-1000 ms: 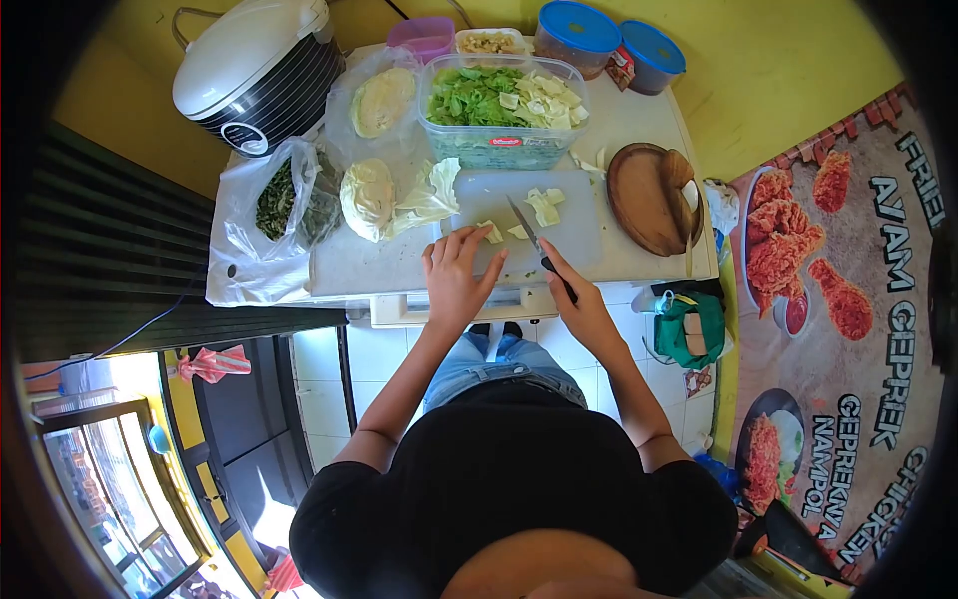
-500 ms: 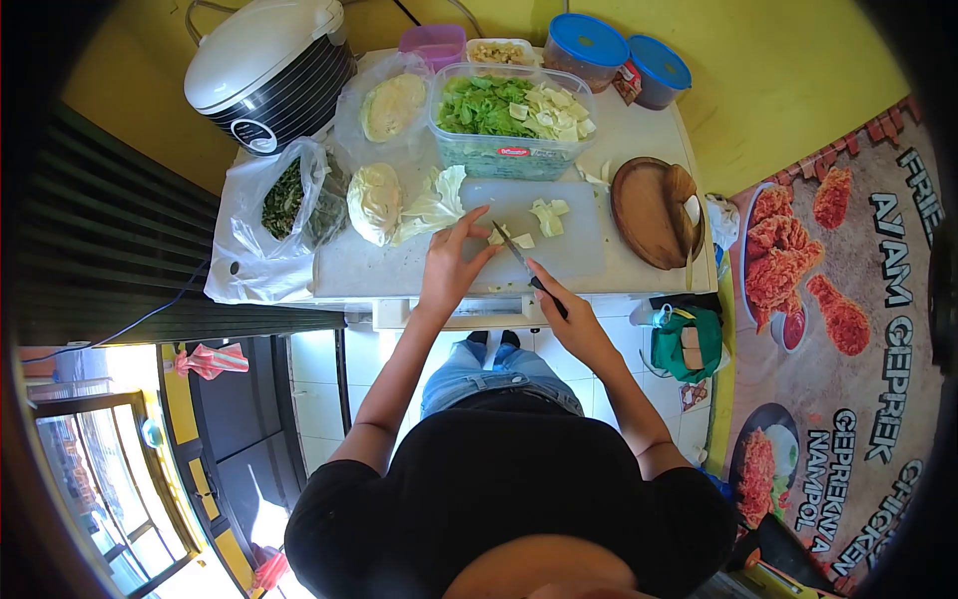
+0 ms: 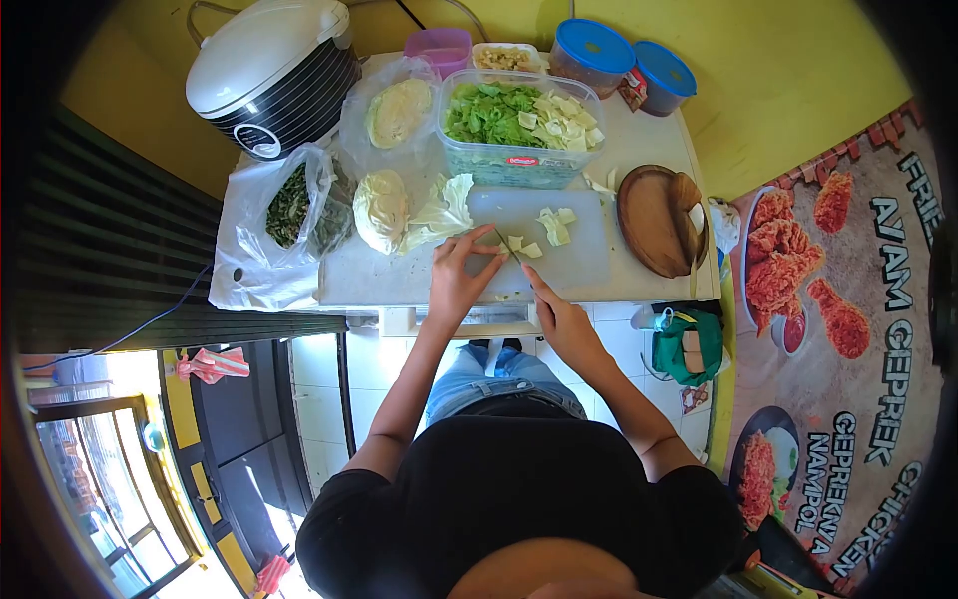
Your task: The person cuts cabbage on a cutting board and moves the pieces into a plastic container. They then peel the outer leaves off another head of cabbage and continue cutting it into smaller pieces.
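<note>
My right hand [image 3: 567,321] is wrapped round the handle of a knife [image 3: 507,243], its blade angled up and left over the pale cutting board [image 3: 584,262]. On the board's left part, my left hand [image 3: 461,277] has thumb and fingertips closed on a small piece of cabbage beside the blade; the fingers partly hide it. Cut cabbage pieces [image 3: 526,249] lie just right of the blade, and a small pile of cabbage squares [image 3: 556,226] sits farther back. A loose cabbage leaf [image 3: 439,213] rests beyond my left hand, beside a cabbage head [image 3: 380,212].
Behind the board stands a clear tub [image 3: 519,162] of chopped greens and cabbage. A wooden mortar [image 3: 644,225] with a pestle is at right. At left are a plastic bag [image 3: 261,272] of dark leaves and a rice cooker [image 3: 274,75]. Blue-lidded containers [image 3: 593,45] stand at the back.
The knife blade has shifted slightly and sits closer to my left fingertips. My left fingers have drawn together over the cabbage. The whole view has shifted a little.
</note>
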Available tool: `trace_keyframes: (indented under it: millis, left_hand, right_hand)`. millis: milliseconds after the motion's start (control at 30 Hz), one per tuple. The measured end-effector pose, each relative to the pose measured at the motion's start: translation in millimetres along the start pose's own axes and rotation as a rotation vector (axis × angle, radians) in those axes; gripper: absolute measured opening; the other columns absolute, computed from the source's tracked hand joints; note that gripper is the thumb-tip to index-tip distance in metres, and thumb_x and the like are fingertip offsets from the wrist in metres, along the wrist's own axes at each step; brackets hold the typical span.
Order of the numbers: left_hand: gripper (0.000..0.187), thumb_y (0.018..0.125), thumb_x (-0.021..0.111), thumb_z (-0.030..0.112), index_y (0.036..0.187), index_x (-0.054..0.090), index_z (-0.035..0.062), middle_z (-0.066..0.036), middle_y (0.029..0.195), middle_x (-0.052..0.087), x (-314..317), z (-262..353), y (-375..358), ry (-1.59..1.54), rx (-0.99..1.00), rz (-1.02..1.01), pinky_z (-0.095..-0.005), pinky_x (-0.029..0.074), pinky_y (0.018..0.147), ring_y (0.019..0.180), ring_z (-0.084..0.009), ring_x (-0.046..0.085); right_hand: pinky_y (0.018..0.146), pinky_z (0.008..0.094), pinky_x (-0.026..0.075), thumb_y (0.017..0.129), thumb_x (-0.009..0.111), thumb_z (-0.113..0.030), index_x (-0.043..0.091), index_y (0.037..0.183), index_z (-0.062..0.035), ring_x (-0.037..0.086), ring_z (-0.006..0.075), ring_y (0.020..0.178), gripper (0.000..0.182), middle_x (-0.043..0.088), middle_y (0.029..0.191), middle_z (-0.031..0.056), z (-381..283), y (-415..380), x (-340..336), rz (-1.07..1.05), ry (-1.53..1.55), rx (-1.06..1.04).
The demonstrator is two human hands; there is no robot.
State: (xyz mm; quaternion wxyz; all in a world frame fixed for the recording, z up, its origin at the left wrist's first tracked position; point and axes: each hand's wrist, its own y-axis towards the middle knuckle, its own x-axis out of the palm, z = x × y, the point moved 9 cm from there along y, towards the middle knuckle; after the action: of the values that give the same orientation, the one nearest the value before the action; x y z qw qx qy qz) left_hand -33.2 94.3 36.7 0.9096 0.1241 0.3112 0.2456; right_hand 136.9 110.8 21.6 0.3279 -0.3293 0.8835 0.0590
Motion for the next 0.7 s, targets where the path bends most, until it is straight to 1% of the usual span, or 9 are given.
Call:
trace_keyframes:
  millis: [167,233,267,333,367,433,467,533,700]
  left_hand:
    - [0.043,0.078,0.076,0.016,0.119,0.063,0.0129,0.002,0.089,0.072,1,1,0,0.025,0.032,0.000,-0.0348,0.040,0.091,0.094,-0.0198,0.060]
    - [0.043,0.079,0.074,0.015,0.120,0.063,0.0127,0.001,0.090,0.071,2,0,-1,0.052,0.057,-0.004,-0.0350,0.040,0.090,0.096,-0.0203,0.060]
    - [0.043,0.079,0.074,0.015,0.120,0.063,0.0127,0.001,0.090,0.071,2,0,0,0.051,0.062,-0.003,-0.0350,0.040,0.090,0.096,-0.0203,0.060]
    - [0.040,0.079,0.073,0.014,0.118,0.064,0.0102,-0.004,0.095,0.069,5,-2,0,0.025,0.060,-0.054,-0.0372,0.040,0.092,0.097,-0.0229,0.060]
    - [0.040,0.079,0.073,0.014,0.118,0.064,0.0102,-0.004,0.095,0.069,3,-2,-1,0.023,0.065,-0.055,-0.0372,0.040,0.092,0.097,-0.0229,0.060]
    - [0.049,0.080,0.074,0.020,0.125,0.058,0.0083,-0.010,0.115,0.063,6,8,0,0.067,0.134,-0.122,-0.0398,0.039,0.097,0.108,-0.0280,0.057]
    - [0.049,0.080,0.074,0.020,0.125,0.058,0.0083,-0.010,0.115,0.063,5,11,2,0.065,0.141,-0.123,-0.0398,0.039,0.097,0.108,-0.0280,0.057]
    - [0.067,0.079,0.075,0.026,0.137,0.045,0.0079,-0.015,0.138,0.046,20,32,1,0.180,0.289,-0.308,-0.0418,0.035,0.105,0.123,-0.0333,0.047]
    - [0.079,0.083,0.069,0.041,0.145,0.033,0.0095,-0.017,0.147,0.034,66,48,22,0.199,0.457,-0.461,-0.0438,0.031,0.109,0.130,-0.0347,0.039]
  right_hand:
    - [0.066,0.0377,0.048,0.098,0.046,-0.013,0.034,0.147,-0.0237,0.060,0.0352,0.064,0.051,0.059,0.074,0.0229,6,-4,-3,-0.006,0.078,0.000]
    - [0.066,0.0371,0.048,0.099,0.046,-0.014,0.035,0.147,-0.0245,0.060,0.0270,0.061,0.050,0.060,0.071,0.0194,14,-14,-5,-0.027,0.155,0.035]
    - [0.066,0.0371,0.048,0.099,0.046,-0.014,0.035,0.147,-0.0245,0.060,0.0270,0.061,0.050,0.060,0.071,0.0194,15,-17,-9,-0.023,0.154,0.033]
    - [0.076,0.0332,0.048,0.100,0.046,-0.016,0.038,0.146,-0.0235,0.063,0.0203,0.077,0.047,0.067,0.091,0.0189,23,-25,-8,-0.146,0.233,0.175]
    - [0.076,0.0332,0.048,0.100,0.046,-0.016,0.038,0.146,-0.0235,0.063,0.0203,0.077,0.047,0.067,0.091,0.0189,24,-27,-10,-0.140,0.233,0.174]
    - [0.087,0.0286,0.045,0.100,0.047,-0.017,0.042,0.144,-0.0207,0.058,0.0149,0.095,0.044,0.064,0.117,0.0187,19,-29,-23,-0.053,0.332,0.084]
    - [0.087,0.0286,0.045,0.100,0.047,-0.017,0.042,0.144,-0.0207,0.058,0.0149,0.095,0.044,0.064,0.117,0.0187,19,-30,-28,-0.046,0.331,0.082]
    - [0.096,0.0265,0.040,0.100,0.048,-0.016,0.044,0.143,-0.0179,0.053,0.0132,0.107,0.043,0.055,0.133,0.0177,26,-35,-45,0.048,0.441,0.129]
    - [0.084,0.0243,0.042,0.100,0.049,-0.015,0.045,0.143,-0.0172,0.049,0.0095,0.088,0.043,0.061,0.120,0.0093,41,-39,-68,0.142,0.406,0.150]
